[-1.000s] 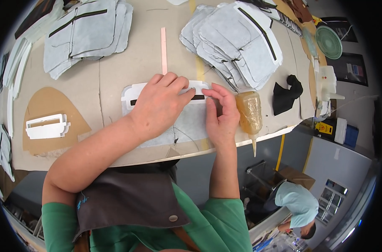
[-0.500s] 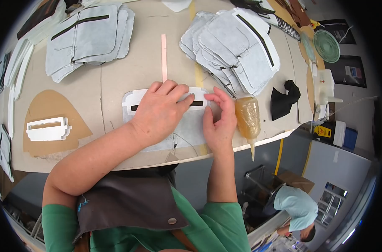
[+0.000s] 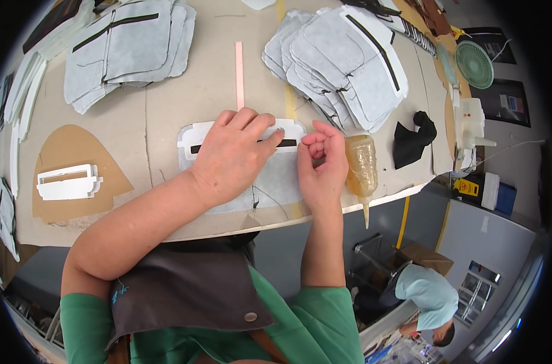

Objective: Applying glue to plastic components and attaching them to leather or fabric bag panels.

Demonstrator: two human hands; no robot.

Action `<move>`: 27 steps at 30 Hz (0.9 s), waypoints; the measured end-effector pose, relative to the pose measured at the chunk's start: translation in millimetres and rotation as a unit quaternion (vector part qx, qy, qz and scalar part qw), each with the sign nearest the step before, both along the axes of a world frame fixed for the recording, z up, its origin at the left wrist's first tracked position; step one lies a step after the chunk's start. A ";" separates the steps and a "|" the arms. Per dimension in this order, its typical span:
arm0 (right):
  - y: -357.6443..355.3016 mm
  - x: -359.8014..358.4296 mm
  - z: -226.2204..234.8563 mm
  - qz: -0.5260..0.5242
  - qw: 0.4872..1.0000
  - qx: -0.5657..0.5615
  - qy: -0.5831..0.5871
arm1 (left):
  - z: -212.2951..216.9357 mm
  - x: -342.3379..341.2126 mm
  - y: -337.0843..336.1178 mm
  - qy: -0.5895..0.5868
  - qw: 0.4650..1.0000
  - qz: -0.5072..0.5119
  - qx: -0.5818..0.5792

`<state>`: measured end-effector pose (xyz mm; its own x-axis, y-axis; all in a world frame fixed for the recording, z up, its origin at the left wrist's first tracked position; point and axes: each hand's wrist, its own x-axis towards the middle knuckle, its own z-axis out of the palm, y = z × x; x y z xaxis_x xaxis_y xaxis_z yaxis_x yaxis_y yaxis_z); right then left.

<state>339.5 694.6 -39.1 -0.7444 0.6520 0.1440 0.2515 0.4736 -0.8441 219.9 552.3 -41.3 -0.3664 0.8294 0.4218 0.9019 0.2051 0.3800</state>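
A pale grey fabric panel (image 3: 279,182) lies at the table's near edge. Along its top runs a white strip (image 3: 197,133) with a dark slot (image 3: 287,143). Across that strip rests my left hand (image 3: 230,158), palm down with fingers spread, covering the middle of the slot. At the panel's right end, my right hand (image 3: 324,173) has its fingers curled in toward the thumb. Whether an edge sits between those fingertips is hidden. Just right of that hand lies a squeeze bottle (image 3: 362,164) of amber liquid, nozzle toward me and past the table edge.
Stacks of similar panels lie at far left (image 3: 130,45) and far right (image 3: 330,51). A pink strip (image 3: 239,73) points away from me. White frame pieces (image 3: 69,190) sit on brown card (image 3: 84,145) at left. Black cloth (image 3: 412,142) lies right. Another person (image 3: 424,294) works beyond.
My right hand's fingers have curled inward from a more outstretched pose. My left hand stays on the panel. The table scene has shifted slightly in view.
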 end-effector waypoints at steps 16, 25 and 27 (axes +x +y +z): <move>5.4 0.0 9.5 0.048 0.997 -0.060 -0.026 | -0.3 1.6 -3.3 -0.005 0.999 -0.042 -0.011; 5.0 4.7 1.6 0.053 0.998 -0.039 0.010 | -0.5 4.1 -2.6 -0.009 0.998 -0.056 -0.006; 2.8 1.3 0.1 0.047 0.998 -0.035 0.006 | 0.3 3.5 -3.5 0.009 0.998 -0.056 -0.009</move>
<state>340.8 697.4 -39.0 -0.8011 0.5884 0.1095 0.1994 0.4348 -0.8782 223.4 548.7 -41.0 -0.2629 0.8723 0.4124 0.9263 0.1085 0.3609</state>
